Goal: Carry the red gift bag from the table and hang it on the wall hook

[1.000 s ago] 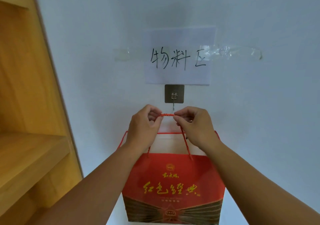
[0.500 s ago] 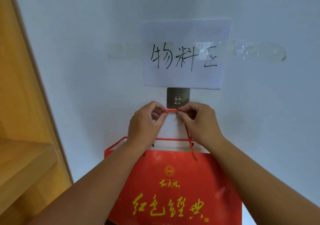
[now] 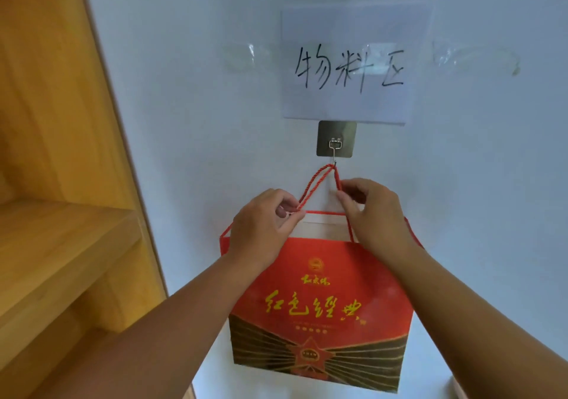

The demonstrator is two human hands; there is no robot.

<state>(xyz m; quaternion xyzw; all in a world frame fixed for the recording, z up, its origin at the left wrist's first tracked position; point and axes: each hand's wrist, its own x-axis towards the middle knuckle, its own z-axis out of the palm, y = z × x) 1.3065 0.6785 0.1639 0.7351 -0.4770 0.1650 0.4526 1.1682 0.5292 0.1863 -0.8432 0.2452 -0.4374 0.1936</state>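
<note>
The red gift bag (image 3: 322, 303) with gold characters hangs flat against the white wall. Its red rope handles (image 3: 319, 180) loop over the small metal wall hook (image 3: 335, 148), which sits on a square silver plate. My left hand (image 3: 264, 226) pinches the left strands of the rope just above the bag's rim. On the other side, my right hand (image 3: 375, 214) pinches the right strand below the hook. Both hands cover parts of the bag's top edge.
A white paper sign (image 3: 350, 66) with black handwritten characters is taped above the hook. A wooden shelf unit (image 3: 61, 183) stands close on the left, its side panel meeting the wall.
The rope handles have gone over the hook. Both hands have slid down and apart along the rope, and the bag has dropped lower against the wall.
</note>
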